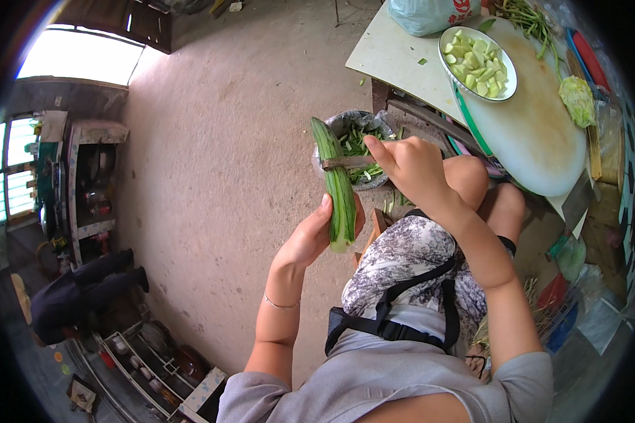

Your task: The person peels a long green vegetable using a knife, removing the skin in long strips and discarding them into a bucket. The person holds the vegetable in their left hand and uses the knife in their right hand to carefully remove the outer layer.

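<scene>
My left hand (309, 232) grips the lower end of a long green luffa gourd (340, 198), which stands nearly upright in the view. Pale flesh shows at its near end, and dark ridged skin is still on its upper part. In my right hand (415, 166) is a peeler (341, 162) with a flat, worn blade. The blade lies across the middle of the gourd, touching it; my fingers hide the handle. Just beyond, on the floor, a plastic-lined bin (373, 182) holds green peel strips (361, 145).
At the upper right, a table (397, 58) bears a white bowl of cut gourd pieces (476, 63), a round cutting board (540, 143), a plastic bag (428, 16) and green stalks (526, 18). A cleaver blade (579, 203) juts near its edge. A person in dark clothes (79, 296) bends at the left.
</scene>
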Demonstrator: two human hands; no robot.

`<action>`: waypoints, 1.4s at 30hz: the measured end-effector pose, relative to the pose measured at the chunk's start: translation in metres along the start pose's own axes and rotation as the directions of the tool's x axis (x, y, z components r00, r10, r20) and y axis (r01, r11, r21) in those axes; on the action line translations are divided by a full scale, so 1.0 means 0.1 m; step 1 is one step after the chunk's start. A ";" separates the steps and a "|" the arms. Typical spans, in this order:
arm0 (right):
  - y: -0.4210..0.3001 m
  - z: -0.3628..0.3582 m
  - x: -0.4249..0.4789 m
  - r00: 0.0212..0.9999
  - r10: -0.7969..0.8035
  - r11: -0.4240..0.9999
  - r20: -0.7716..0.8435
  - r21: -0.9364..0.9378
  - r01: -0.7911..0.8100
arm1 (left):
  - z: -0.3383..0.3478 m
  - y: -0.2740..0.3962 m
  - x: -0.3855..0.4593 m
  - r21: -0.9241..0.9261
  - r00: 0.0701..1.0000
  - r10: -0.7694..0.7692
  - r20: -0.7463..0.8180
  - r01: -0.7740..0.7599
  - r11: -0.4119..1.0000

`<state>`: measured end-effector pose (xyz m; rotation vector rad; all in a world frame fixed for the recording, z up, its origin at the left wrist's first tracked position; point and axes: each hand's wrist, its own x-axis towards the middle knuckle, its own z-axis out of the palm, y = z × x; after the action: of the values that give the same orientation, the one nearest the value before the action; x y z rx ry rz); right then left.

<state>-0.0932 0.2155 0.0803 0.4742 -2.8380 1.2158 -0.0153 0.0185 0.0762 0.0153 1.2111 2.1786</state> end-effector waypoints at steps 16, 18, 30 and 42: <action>0.73 0.63 0.41 0.933 0.341 0.921 0.116 -0.241 -0.306 | -0.14 -0.12 -0.13 0.195 0.991 -0.126 0.054 0.113 0.974; 1.05 0.78 0.44 0.851 0.470 0.881 0.232 -0.063 -0.469 | -0.14 -0.12 -0.11 0.135 0.985 -0.152 0.087 0.139 0.981; 0.04 0.51 -0.11 0.930 0.230 0.348 0.286 0.868 -0.353 | -0.18 -0.24 -0.04 0.360 0.982 -0.040 -0.185 0.106 0.927; 0.37 0.56 0.04 0.867 0.433 0.385 0.246 0.820 -0.425 | -0.14 -0.09 -0.01 0.065 0.844 0.001 -0.536 0.040 0.997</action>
<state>-0.1017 0.1989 0.0152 -0.3699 -2.1237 2.7192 -0.0140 0.0106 0.0612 -0.6151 1.5817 2.1865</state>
